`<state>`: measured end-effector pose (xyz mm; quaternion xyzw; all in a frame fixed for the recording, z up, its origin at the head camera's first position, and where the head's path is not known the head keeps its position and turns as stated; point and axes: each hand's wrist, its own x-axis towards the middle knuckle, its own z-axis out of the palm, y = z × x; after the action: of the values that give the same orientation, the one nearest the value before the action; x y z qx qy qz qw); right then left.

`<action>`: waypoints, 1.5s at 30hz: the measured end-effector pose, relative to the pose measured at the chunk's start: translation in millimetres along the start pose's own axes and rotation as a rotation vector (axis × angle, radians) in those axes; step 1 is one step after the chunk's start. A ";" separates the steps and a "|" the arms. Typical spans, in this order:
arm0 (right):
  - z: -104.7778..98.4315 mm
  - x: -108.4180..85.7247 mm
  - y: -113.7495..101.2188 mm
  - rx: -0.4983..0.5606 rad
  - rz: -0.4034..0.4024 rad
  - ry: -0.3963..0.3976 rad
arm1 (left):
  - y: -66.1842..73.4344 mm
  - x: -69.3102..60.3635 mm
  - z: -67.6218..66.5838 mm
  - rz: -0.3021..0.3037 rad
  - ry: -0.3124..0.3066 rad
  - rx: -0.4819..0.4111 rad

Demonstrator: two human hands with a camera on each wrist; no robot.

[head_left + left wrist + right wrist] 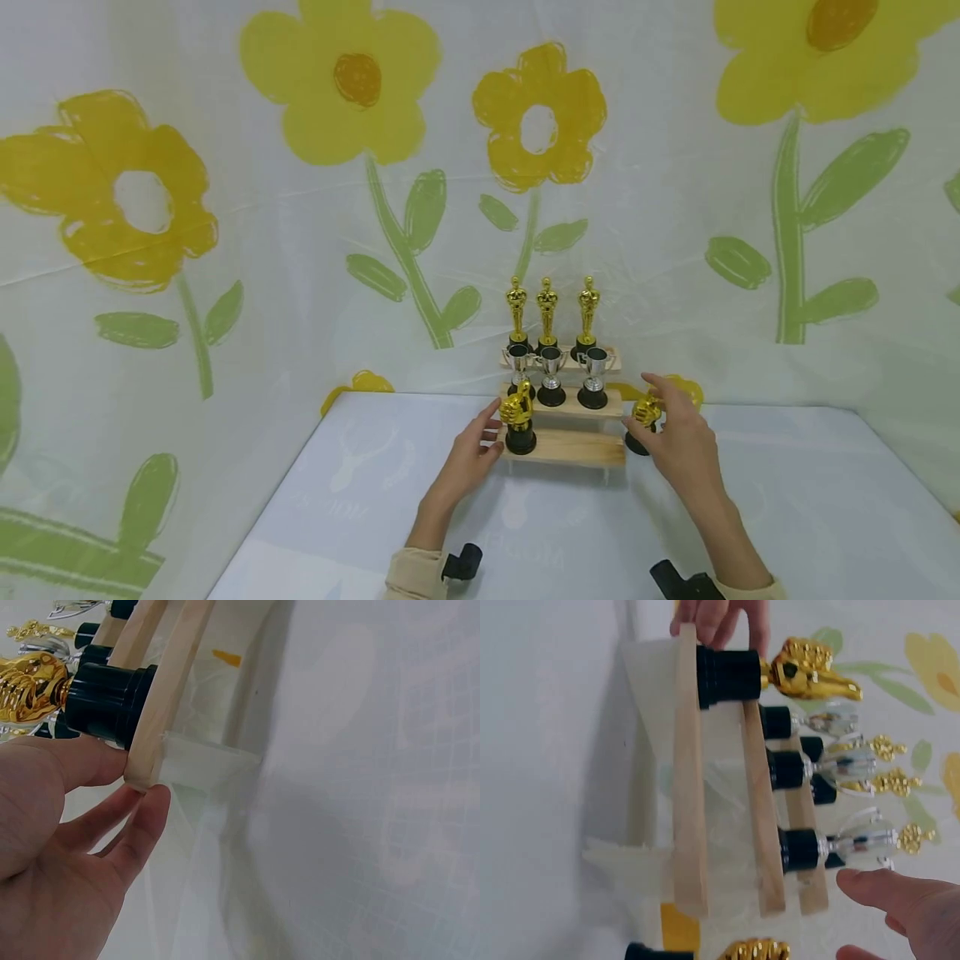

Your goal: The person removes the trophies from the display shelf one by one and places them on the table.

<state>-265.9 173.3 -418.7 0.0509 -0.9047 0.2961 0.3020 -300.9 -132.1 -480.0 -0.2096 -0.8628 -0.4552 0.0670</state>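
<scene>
At the left end of a wooden tiered stand [573, 447], my left hand [468, 454] pinches the bottom plank [174, 686]. Beside those fingers, a gold thumbs-up trophy [519, 417] stands on the plank on its black base. My right hand [684, 442] is right of the stand, thumb and index finger spread around a second gold fist-shaped trophy [647, 410]. In the right wrist view this trophy [754, 951] is cut off at the bottom edge, apart from the visible thumb [877, 889]. Whether it rests on the table is hard to tell.
Three silver cups [594, 379] stand on the middle plank, and three gold figure statuettes [588, 308] on the top one. The stand is on a white-covered table [360, 500], before a flower-printed cloth backdrop [645, 250].
</scene>
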 end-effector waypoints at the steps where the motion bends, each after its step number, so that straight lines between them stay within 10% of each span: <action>1: 2.5 -1.3 -2.3 0.009 -0.003 -0.007 | 0.5 -0.1 0.0 -0.003 -0.005 -0.001; 28: 79.3 -6.9 -69.3 0.253 -0.071 -0.224 | 3.4 -1.3 2.2 -0.017 -0.014 -0.001; 45: 111.0 -8.5 -92.0 0.251 -0.056 -0.171 | 3.4 -2.6 -0.3 0.016 0.007 0.023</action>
<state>-291.5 34.3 -448.5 0.1385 -0.8813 0.3927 0.2235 -297.2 -131.4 -478.1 -0.2139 -0.8661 -0.4454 0.0762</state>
